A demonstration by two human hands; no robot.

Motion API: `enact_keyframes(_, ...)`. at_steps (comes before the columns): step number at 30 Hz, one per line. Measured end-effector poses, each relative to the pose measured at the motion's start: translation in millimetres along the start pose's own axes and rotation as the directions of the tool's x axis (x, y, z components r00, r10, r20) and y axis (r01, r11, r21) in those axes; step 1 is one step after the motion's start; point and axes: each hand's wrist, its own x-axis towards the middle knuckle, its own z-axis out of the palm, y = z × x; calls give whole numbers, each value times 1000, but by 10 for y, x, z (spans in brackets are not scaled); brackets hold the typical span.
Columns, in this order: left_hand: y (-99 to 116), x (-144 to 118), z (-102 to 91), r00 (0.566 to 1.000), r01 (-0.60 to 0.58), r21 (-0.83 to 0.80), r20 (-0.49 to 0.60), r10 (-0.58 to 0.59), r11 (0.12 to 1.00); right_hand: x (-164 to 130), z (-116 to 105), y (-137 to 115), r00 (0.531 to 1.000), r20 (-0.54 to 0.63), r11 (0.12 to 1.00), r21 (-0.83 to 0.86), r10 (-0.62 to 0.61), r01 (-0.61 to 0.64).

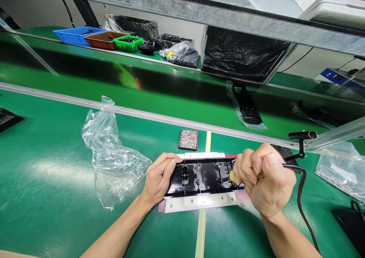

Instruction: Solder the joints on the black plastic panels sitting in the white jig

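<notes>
A long black plastic panel with ribs and small posts lies in a white fixture. My left hand grips the panel's left end, fingers over the far edge and thumb along its side. My right hand is closed in a fist around a corded electric screwdriver, mostly hidden by the fingers. Its yellowish nose points at the right part of the panel, and its black cable runs down from the hand. Whether the bit touches a screw is too small to tell.
Behind the fixture sits a small tray of screws. A crumpled clear bag lies left, a bag of small parts right. A metal tube holder stands near my right hand. Bins line the far shelf under an overhead beam.
</notes>
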Motion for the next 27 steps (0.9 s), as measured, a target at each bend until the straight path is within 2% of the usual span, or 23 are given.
enact_keyframes(27, 19, 1, 37, 999, 34, -31, 15, -34, 999, 34, -4, -10, 999, -54, 1000, 22, 7, -5)
